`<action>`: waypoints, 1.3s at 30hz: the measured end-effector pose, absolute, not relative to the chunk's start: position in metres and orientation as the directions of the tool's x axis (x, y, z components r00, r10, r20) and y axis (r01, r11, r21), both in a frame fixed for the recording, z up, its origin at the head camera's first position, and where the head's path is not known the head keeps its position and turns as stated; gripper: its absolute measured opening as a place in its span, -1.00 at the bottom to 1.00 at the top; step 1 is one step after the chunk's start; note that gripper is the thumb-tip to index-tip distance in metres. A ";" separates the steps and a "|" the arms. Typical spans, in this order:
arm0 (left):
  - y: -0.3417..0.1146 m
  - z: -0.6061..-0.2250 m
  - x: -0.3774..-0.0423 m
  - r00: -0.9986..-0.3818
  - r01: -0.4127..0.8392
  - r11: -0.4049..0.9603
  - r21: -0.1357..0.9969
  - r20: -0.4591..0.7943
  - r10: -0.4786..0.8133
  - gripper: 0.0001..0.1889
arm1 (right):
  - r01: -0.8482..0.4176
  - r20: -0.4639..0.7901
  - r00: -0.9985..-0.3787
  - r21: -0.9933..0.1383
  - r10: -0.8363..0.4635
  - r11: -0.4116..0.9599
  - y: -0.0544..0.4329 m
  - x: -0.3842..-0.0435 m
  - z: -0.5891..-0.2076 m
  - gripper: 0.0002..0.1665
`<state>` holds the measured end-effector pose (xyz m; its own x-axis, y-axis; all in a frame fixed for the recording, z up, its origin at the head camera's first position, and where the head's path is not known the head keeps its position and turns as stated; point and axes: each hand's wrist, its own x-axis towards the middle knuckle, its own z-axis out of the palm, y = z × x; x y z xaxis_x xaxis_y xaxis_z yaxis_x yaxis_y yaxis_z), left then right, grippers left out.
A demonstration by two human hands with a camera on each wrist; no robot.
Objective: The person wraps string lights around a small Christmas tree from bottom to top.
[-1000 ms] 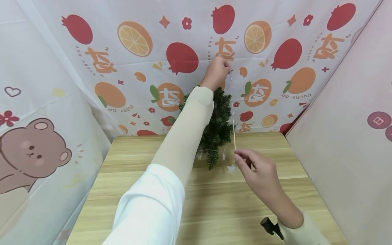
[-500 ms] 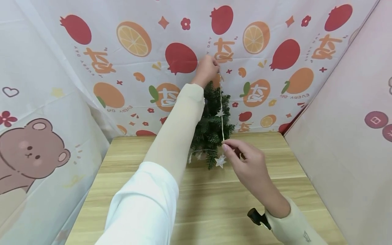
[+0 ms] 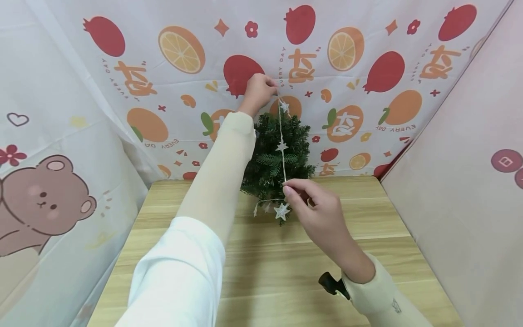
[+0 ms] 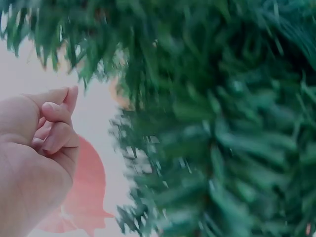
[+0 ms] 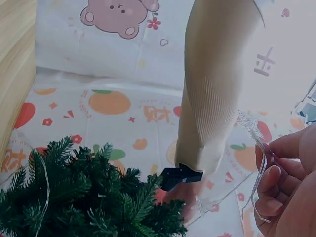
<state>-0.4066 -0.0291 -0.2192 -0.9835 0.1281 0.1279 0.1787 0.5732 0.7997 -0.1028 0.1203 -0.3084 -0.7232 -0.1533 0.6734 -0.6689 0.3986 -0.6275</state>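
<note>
A small green artificial Christmas tree (image 3: 282,156) stands at the back of the table. In front of it runs a string of star lights (image 3: 283,159), drawn nearly straight between both hands. My left hand (image 3: 258,93) pinches the upper end above the treetop; in the left wrist view the left hand (image 4: 44,133) is beside the branches. My right hand (image 3: 316,206) pinches the lower part in front of the tree. A clear star (image 3: 282,211) hangs just below its fingertips. Strands of wire loop by the right hand (image 5: 286,182) in the right wrist view. More wire lies around the lower branches.
The wooden table (image 3: 286,277) reaches to a fruit-print cloth (image 3: 184,91) behind the tree. Pale cloths close in both sides, the left cloth (image 3: 49,113) bearing a printed bear. A black wrist camera mount (image 3: 333,285) sticks out from the right sleeve.
Both hands have moved left with the string of star lights, bringing it from beside the tree to across its front. The right hand has also risen a little.
</note>
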 end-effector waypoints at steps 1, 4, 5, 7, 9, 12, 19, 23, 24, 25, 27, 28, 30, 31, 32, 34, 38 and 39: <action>-0.033 -0.220 -0.407 -0.985 0.171 0.576 0.799 0.123 0.122 -0.74 | -0.668 0.671 -0.725 -0.632 -0.155 0.393 0.119 -0.103 -0.308 -0.85; -0.046 -0.224 -0.406 -0.987 0.160 0.585 0.795 0.119 0.109 -0.73 | -0.663 0.659 -0.734 -0.645 -0.162 0.380 0.113 -0.105 -0.307 -0.85; -0.050 -0.226 -0.405 -0.987 0.158 0.578 0.801 0.117 0.108 -0.72 | -0.660 0.655 -0.738 -0.649 -0.165 0.378 0.111 -0.105 -0.307 -0.85; -0.058 -0.231 -0.404 -0.988 0.156 0.570 0.806 0.118 0.104 -0.72 | -0.655 0.644 -0.745 -0.659 -0.172 0.371 0.107 -0.106 -0.307 -0.85; -0.065 -0.238 -0.403 -0.986 0.167 0.557 0.813 0.131 0.104 -0.72 | -0.648 0.633 -0.753 -0.666 -0.179 0.368 0.104 -0.107 -0.306 -0.85; -0.075 -0.248 -0.403 -0.983 0.182 0.527 0.830 0.151 0.101 -0.72 | -0.639 0.617 -0.764 -0.678 -0.190 0.365 0.099 -0.107 -0.306 -0.84; -0.094 -0.268 -0.406 -0.985 0.170 0.392 0.904 0.150 0.081 -0.72 | -0.634 0.604 -0.771 -0.697 -0.204 0.335 0.088 -0.107 -0.306 -0.83; -0.106 -0.272 -0.405 -0.990 0.137 0.305 0.943 0.122 0.069 -0.73 | -0.653 0.618 -0.756 -0.693 -0.214 0.306 0.079 -0.107 -0.305 -0.83; -0.109 -0.273 -0.404 -0.992 0.121 0.273 0.954 0.107 0.068 -0.73 | -0.659 0.622 -0.751 -0.689 -0.220 0.303 0.076 -0.108 -0.305 -0.83; -0.112 -0.274 -0.403 -0.994 0.105 0.243 0.964 0.091 0.066 -0.72 | -0.665 0.626 -0.746 -0.682 -0.228 0.303 0.073 -0.108 -0.304 -0.83; -0.118 -0.275 -0.401 -0.996 0.074 0.198 0.977 0.063 0.065 -0.72 | -0.673 0.628 -0.739 -0.673 -0.242 0.308 0.067 -0.109 -0.304 -0.83; -0.121 -0.275 -0.399 -0.997 0.061 0.182 0.981 0.050 0.064 -0.71 | -0.675 0.628 -0.737 -0.669 -0.249 0.311 0.064 -0.109 -0.304 -0.83; -0.125 -0.277 -0.398 -0.998 0.042 0.157 0.987 0.032 0.062 -0.70 | -0.677 0.622 -0.736 -0.666 -0.267 0.314 0.058 -0.109 -0.304 -0.83; -0.127 -0.277 -0.397 -0.998 0.037 0.151 0.988 0.028 0.061 -0.70 | -0.676 0.618 -0.737 -0.667 -0.275 0.314 0.055 -0.108 -0.304 -0.82; -0.129 -0.278 -0.397 -0.998 0.036 0.149 0.988 0.027 0.062 -0.70 | -0.677 0.614 -0.736 -0.668 -0.283 0.311 0.052 -0.108 -0.305 -0.82; -0.131 -0.280 -0.396 -0.997 0.044 0.151 0.988 0.034 0.067 -0.69 | -0.677 0.607 -0.736 -0.668 -0.300 0.308 0.047 -0.108 -0.307 -0.82; -0.133 -0.289 -0.396 -0.997 0.041 0.172 0.984 0.028 0.077 -0.69 | -0.668 0.579 -0.744 -0.662 -0.334 0.340 0.039 -0.108 -0.314 -0.82; -0.133 -0.293 -0.396 -0.997 0.038 0.176 0.984 0.025 0.077 -0.69 | -0.663 0.569 -0.748 -0.659 -0.341 0.355 0.038 -0.107 -0.316 -0.81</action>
